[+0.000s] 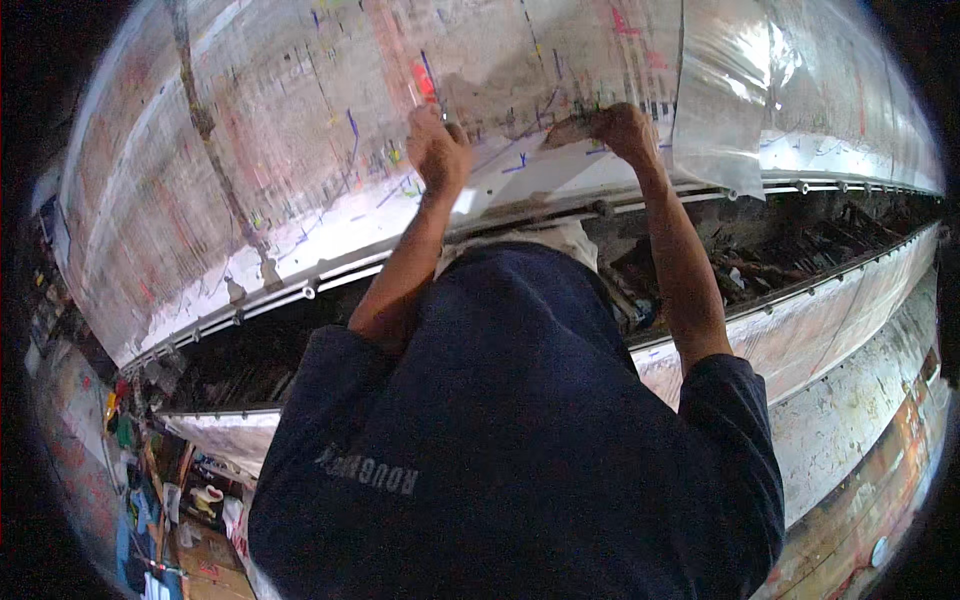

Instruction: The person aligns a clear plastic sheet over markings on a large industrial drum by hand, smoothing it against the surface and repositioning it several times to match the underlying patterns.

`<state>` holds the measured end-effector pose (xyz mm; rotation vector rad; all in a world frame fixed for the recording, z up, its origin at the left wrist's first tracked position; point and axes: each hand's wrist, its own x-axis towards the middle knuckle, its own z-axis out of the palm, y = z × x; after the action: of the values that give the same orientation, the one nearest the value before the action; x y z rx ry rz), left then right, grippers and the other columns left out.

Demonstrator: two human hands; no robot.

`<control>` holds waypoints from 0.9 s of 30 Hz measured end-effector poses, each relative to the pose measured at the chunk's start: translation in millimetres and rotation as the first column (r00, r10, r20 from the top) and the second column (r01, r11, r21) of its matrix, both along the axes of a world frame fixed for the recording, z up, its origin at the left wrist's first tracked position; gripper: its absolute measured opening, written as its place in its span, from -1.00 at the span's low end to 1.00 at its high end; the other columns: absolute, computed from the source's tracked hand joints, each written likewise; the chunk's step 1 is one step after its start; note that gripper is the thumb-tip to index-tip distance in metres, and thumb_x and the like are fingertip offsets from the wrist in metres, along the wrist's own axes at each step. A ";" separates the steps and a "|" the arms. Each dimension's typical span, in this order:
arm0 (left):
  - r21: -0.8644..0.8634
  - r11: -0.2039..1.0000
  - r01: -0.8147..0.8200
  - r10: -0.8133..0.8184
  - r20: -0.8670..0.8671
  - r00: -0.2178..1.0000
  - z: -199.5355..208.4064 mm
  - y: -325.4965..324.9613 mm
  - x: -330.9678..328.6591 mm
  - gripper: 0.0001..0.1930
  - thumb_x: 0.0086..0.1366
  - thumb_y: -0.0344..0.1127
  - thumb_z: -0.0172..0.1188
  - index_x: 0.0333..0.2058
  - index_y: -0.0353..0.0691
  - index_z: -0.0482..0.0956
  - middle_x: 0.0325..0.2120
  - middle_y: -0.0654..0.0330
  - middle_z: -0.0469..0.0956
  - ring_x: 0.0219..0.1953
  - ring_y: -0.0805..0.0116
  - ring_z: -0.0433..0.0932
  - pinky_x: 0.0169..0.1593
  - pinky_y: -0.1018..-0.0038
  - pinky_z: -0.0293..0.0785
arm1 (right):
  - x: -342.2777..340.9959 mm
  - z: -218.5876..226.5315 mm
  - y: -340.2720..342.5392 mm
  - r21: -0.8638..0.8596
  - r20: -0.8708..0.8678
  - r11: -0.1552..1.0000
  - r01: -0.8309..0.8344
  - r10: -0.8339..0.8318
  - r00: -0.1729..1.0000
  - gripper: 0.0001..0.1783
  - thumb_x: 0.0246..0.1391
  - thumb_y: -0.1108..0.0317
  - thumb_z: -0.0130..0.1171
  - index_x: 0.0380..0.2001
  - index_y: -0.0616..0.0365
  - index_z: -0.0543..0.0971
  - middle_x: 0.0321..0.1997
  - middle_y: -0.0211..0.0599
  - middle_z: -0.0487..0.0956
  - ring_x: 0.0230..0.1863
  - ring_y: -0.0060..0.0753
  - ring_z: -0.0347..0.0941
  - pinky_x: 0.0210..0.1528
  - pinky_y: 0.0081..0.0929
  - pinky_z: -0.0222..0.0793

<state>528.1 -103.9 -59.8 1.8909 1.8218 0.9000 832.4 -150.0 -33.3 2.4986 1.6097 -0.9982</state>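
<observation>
Both my arms reach out over a long, paint-stained printing table (300, 120) with a white strip along its near edge. My left hand (440, 155) is closed above the surface, left of the middle. Just beyond its fingers shows a small bright red patch (424, 82); whether it is a held thing or a mark on the table I cannot tell. Further right, my right hand (625, 130) is bent down at the wrist, its fingers drawn together close to the table. What these fingers hold, if anything, is hidden. Blue pen marks (520, 160) lie on the white strip between the hands.
A clear plastic sheet (722, 110) drapes over the table right of my right hand. A metal rail (310, 292) with small knobs follows the near edge. Below lies a dark gap holding dark scraps (790, 255). Another stained table (800, 345) runs behind; clutter (190, 510) fills the lower left.
</observation>
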 end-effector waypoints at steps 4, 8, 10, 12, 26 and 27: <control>-0.178 0.859 0.480 -0.509 -0.212 0.834 -22.2 2.5 37.5 -0.66 0.16 -0.28 0.18 -0.08 -0.23 0.53 -0.11 -0.13 0.44 0.00 -0.12 0.42 0.06 -0.04 0.31 | -6.2 -4.8 5.5 -0.035 0.027 0.999 -0.039 0.040 0.999 -0.58 -0.07 -0.07 0.32 -0.41 0.09 0.73 -0.39 0.07 0.65 -0.30 0.16 0.61 -0.26 -0.02 0.48; 0.050 0.820 0.570 -0.553 -0.182 0.813 -14.3 66.2 75.6 -0.62 0.18 -0.18 0.21 -0.03 -0.12 0.54 -0.04 -0.10 0.39 0.06 -0.12 0.36 0.11 -0.05 0.26 | -6.1 -1.5 -0.7 -0.019 0.026 0.999 -0.045 0.046 0.999 -0.62 -0.07 -0.05 0.33 -0.44 0.05 0.75 -0.42 0.04 0.65 -0.34 0.13 0.62 -0.30 -0.04 0.47; 0.146 0.914 0.379 -0.334 -0.261 0.906 -24.0 128.3 69.7 -0.56 0.19 -0.09 0.25 0.03 -0.07 0.53 0.00 -0.09 0.37 0.10 -0.13 0.32 0.16 -0.06 0.22 | -17.7 4.6 8.0 0.045 -0.007 0.998 -0.042 0.042 0.999 -0.62 -0.08 -0.05 0.34 -0.44 0.05 0.75 -0.43 0.05 0.65 -0.35 0.13 0.62 -0.30 -0.05 0.47; 0.127 0.925 0.357 -0.314 -0.275 0.909 -12.9 156.7 80.6 -0.55 0.19 -0.07 0.25 0.03 -0.08 0.53 0.02 -0.11 0.36 0.13 -0.12 0.29 0.15 -0.08 0.22 | -11.1 5.1 -4.2 0.054 -0.018 0.997 0.060 -0.060 0.998 -0.67 -0.13 0.06 0.36 -0.52 0.14 0.70 -0.45 0.05 0.63 -0.35 0.11 0.60 -0.30 -0.02 0.46; -0.228 0.874 0.429 -0.418 0.094 0.903 6.4 -28.6 155.7 -0.80 0.22 -0.29 0.23 -0.22 -0.23 0.52 -0.26 0.02 0.49 -0.11 -0.03 0.47 -0.06 0.08 0.36 | 81.8 8.4 -31.4 0.374 -0.379 0.857 0.356 -0.209 0.901 -0.78 0.04 0.24 0.33 -0.34 0.17 0.64 -0.31 0.00 0.62 -0.21 0.05 0.57 -0.13 -0.13 0.47; -0.284 0.846 0.451 -0.406 0.204 0.891 2.5 -40.7 180.0 -0.81 0.22 -0.31 0.23 -0.23 -0.24 0.51 -0.27 0.03 0.50 -0.12 -0.02 0.47 -0.06 0.10 0.36 | 110.4 5.2 -37.7 0.545 -0.256 0.752 0.371 -0.272 0.927 -0.78 0.03 0.27 0.34 -0.29 0.15 0.64 -0.25 0.01 0.59 -0.18 0.05 0.55 -0.10 -0.13 0.45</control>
<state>708.1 -144.6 -57.3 1.8590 1.2870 0.5184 942.8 -187.7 -28.1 3.2856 1.7884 -0.8295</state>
